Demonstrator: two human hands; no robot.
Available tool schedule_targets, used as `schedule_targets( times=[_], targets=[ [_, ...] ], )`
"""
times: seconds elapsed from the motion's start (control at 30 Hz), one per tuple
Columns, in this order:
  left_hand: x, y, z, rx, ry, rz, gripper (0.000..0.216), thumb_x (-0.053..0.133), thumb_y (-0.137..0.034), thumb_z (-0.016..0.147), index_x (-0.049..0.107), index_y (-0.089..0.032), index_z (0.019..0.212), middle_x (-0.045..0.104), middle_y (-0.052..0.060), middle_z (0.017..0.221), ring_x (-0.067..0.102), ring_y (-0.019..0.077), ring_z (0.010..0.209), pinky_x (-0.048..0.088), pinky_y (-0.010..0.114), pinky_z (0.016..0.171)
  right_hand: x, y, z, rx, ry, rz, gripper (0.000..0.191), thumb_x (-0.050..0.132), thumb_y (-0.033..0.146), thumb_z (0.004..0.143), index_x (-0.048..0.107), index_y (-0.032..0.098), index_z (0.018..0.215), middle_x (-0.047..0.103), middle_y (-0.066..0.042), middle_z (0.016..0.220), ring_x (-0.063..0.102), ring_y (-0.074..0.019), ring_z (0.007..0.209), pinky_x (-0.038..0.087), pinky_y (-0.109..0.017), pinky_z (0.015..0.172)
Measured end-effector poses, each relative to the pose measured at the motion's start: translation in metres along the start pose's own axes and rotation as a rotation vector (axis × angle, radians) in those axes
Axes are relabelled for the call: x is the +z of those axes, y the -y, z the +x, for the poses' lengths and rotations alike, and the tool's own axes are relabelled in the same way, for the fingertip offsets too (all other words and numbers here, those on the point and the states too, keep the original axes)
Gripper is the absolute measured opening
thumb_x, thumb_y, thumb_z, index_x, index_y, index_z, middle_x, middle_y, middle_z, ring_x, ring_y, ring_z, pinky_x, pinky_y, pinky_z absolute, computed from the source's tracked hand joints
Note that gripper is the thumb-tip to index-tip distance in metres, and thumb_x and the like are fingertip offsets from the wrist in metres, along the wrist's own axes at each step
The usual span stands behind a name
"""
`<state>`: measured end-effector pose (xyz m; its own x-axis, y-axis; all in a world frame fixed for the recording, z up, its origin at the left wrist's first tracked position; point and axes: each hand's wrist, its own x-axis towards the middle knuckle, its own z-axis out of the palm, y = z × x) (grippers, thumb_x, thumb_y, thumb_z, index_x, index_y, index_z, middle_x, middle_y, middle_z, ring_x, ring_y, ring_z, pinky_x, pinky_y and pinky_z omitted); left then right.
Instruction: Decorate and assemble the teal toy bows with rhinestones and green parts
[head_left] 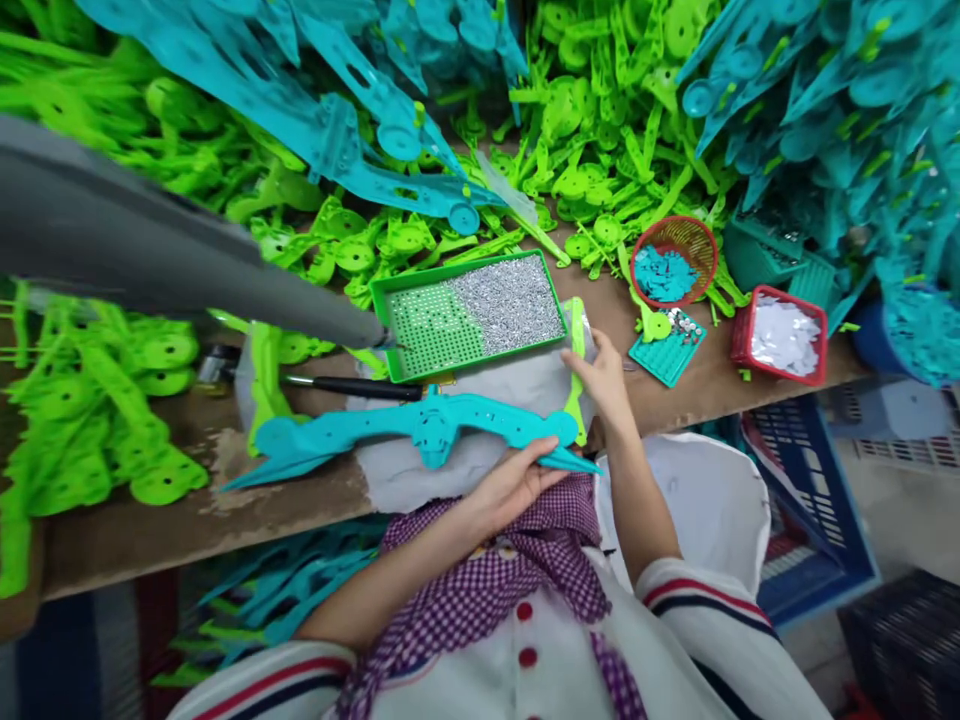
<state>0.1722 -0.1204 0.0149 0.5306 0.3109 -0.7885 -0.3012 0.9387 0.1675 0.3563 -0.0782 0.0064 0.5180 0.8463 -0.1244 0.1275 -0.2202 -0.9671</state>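
Turquoise plastic bow-shaped part (433, 425) with a rounded hub at its middle lies lengthwise along the front of the brown worktop (315, 500), just before the wearer's body. Its right end is clasped by the left hand (517, 485), the thumb on top and the other fingers beneath. Beside that end, the right hand (602, 375) is closed on a slim lime-green plastic piece (574, 395), whose lower end meets the bow's tip. A pale grey cloth (405, 475) is spread under the bow's middle. Beyond it stands a rectangular green perforated tray (427, 320), with small silver metal bits (510, 300) heaped toward its right side. A black-handled tool (367, 387) lies near the tray's front left corner, and a thick grey bar (187, 265) slants in from the left toward the tray. To the right are a small teal tray (670, 367), a round red mesh basket (709, 245) of turquoise chips (664, 272) and a square red basket (744, 340) of white pieces (784, 335). Heaped lime-green plastic parts (90, 400) cover the left and back, with piled turquoise plastic parts (840, 110) at the far right.
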Motion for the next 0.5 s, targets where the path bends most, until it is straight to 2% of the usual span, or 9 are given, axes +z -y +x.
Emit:
schedule_targets(
  times=[0.1,0.2,0.33,0.5],
  targets=[
    [0.011,-0.007,0.007,0.090,-0.036,-0.086,0.011,0.066,-0.003,0.085,0.069,-0.012,0.090,0.077,0.005,0.088,0.075,0.0178,0.081,0.063,0.043,0.093,0.007,-0.010,0.001,0.114,-0.201,0.206,0.040,0.073,0.046,0.077,0.056,0.021,0.104,0.063,0.000,0.091,0.061,-0.0183,0.085,0.051,-0.033,0.083],
    [0.015,-0.013,0.011,0.095,-0.046,-0.141,0.012,0.064,-0.001,0.086,0.068,-0.012,0.088,0.078,0.005,0.090,0.075,0.0167,0.084,0.062,0.042,0.096,0.009,-0.013,-0.007,0.188,-0.346,0.315,0.043,0.069,0.052,0.081,0.049,0.023,0.106,0.059,0.001,0.092,0.059,-0.0159,0.084,0.050,-0.029,0.079],
    [0.011,-0.015,0.007,0.100,-0.031,-0.075,0.008,0.071,-0.009,0.086,0.069,-0.013,0.093,0.078,0.006,0.098,0.076,0.0174,0.087,0.063,0.039,0.094,0.011,-0.010,-0.009,0.176,-0.322,0.288,0.045,0.064,0.057,0.083,0.046,0.024,0.107,0.059,-0.001,0.096,0.060,-0.0165,0.085,0.052,-0.031,0.081],
    [0.009,-0.014,-0.004,0.253,-0.028,0.038,0.024,0.082,-0.018,0.080,0.071,-0.015,0.101,0.078,0.005,0.105,0.076,0.0185,0.091,0.064,0.037,0.092,0.011,-0.008,-0.004,0.136,-0.287,0.142,0.052,0.053,0.065,0.089,0.043,0.023,0.118,0.061,-0.006,0.105,0.063,-0.0198,0.094,0.054,-0.034,0.083]
  ],
)
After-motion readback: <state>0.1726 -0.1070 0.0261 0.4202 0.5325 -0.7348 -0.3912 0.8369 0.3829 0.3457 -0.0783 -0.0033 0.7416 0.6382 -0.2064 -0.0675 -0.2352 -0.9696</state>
